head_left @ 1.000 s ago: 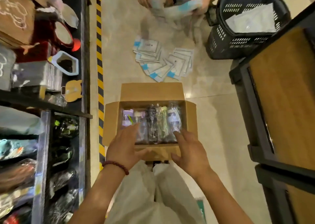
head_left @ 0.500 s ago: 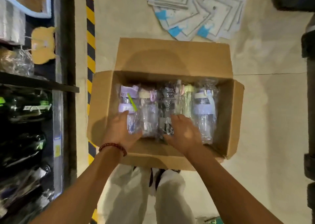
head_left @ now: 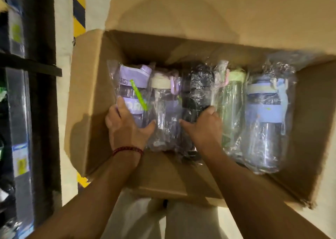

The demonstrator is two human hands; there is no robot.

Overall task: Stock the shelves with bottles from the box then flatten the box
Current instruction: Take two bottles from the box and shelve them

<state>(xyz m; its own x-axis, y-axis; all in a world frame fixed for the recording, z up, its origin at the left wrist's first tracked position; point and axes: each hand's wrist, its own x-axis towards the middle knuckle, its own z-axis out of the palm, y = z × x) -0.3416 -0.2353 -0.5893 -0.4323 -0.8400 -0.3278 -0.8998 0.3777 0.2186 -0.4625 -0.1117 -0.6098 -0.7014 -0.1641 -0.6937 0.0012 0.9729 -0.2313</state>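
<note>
An open cardboard box [head_left: 87, 97] lies on the floor with its flaps spread. Inside lie several plastic-wrapped bottles side by side: a purple-lidded bottle [head_left: 133, 86] at the left, a cream-capped bottle [head_left: 163, 107], a black bottle [head_left: 197, 91], a green-capped clear bottle [head_left: 231, 100] and a blue-banded bottle [head_left: 265, 115] at the right. My left hand [head_left: 127, 126] grips the lower part of the purple-lidded bottle, thumb toward the cream-capped one. My right hand [head_left: 203, 127] grips the black bottle, its fingers curled down between the black and green-capped bottles.
A dark shelf unit [head_left: 27, 111] with packaged goods runs along the left edge. A yellow-and-black striped floor tape [head_left: 79, 9] lies between the shelf and the box. My light trousers [head_left: 163, 220] show below the box's near flap.
The view has dropped much closer to the box. Both hands have moved from the near edge down onto the bottles and taken hold of the purple-lidded and black ones.
</note>
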